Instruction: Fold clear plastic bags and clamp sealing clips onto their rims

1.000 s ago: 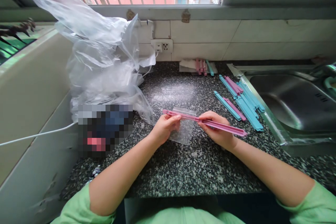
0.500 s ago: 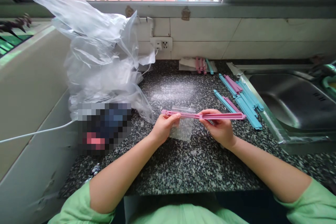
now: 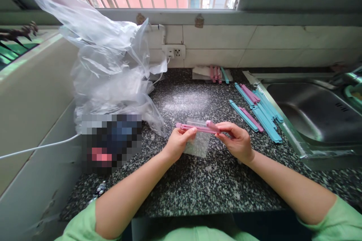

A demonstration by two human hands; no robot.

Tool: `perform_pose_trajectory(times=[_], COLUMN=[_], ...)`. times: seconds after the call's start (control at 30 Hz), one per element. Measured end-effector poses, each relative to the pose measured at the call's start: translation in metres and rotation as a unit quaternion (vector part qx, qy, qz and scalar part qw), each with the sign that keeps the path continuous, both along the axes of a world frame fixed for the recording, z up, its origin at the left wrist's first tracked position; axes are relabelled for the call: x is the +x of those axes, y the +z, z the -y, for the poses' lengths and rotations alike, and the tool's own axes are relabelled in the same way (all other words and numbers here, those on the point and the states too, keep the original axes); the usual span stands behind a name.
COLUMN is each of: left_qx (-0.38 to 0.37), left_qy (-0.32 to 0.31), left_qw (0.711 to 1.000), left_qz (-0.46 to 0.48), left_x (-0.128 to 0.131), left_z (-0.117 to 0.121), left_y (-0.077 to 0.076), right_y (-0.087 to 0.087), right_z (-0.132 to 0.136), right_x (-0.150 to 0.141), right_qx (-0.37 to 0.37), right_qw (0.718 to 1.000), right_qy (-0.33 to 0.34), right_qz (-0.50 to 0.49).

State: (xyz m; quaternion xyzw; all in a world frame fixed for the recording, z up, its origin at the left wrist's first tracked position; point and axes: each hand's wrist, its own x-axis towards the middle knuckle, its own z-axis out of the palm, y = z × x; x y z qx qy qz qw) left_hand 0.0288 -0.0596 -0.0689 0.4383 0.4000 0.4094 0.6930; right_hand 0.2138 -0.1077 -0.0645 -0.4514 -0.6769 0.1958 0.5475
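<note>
A pink bag sealing clip (image 3: 195, 128) is held level between both hands above the counter. My left hand (image 3: 178, 142) is closed round its left part, thumb on top, and also pinches the clear plastic bag (image 3: 201, 146), whose top edge lies along the clip. At the clip's right end, my right hand (image 3: 235, 138) grips with thumb and fingertips. The clip's other arm is swung up and over, its end pointing towards me, foreshortened. Whether the two arms touch cannot be seen. Loose pink and blue clips (image 3: 256, 111) lie to the right of my right hand.
A large crumpled plastic bag (image 3: 107, 64) stands at the left, with a blurred-out dark object (image 3: 118, 139) before it. More clips on small bags (image 3: 216, 73) lie by the back wall. A steel sink (image 3: 308, 113) is at the right; a wall socket (image 3: 177, 52) holds a plug.
The clip's right arm, stretched out to the right before, has been folded up and back over the bag. My right hand has shifted its grip to the hinge end; the left hand keeps its hold.
</note>
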Motion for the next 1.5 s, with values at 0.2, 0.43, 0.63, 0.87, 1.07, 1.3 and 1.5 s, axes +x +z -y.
perform_pose_trajectory(times=[0.2, 0.43, 0.63, 0.87, 1.07, 1.3, 1.5], left_qx=[0.037, 0.077, 0.114, 0.163, 0.200, 0.200, 0.210], left_qy=[0.009, -0.004, -0.036, -0.074, -0.075, -0.089, -0.092], left_qw=[0.999, 0.997, 0.993, 0.982, 0.970, 0.969, 0.967], left_qz=[-0.017, -0.029, -0.021, -0.059, -0.113, -0.111, -0.108], left_x=[0.000, 0.000, 0.001, 0.001, 0.001, -0.001, -0.001], left_z=[0.004, 0.006, 0.007, 0.011, 0.011, 0.009, 0.007], left_y=[0.004, 0.012, 0.013, 0.012, 0.005, 0.007, 0.004], right_y=[0.006, 0.008, 0.007, 0.012, 0.013, 0.013, 0.014], right_z=[-0.003, -0.004, -0.004, -0.002, -0.001, 0.000, 0.000], right_x=[0.001, 0.001, -0.003, -0.006, -0.007, -0.008, -0.007], right_qx=[0.017, -0.041, -0.185, -0.255, -0.241, -0.225, -0.226], right_qw=[0.999, 0.998, 0.971, 0.947, 0.959, 0.967, 0.966], right_qy=[0.028, 0.038, 0.074, 0.066, 0.020, -0.011, -0.035], right_qz=[0.021, 0.002, -0.130, -0.184, -0.148, -0.115, -0.119])
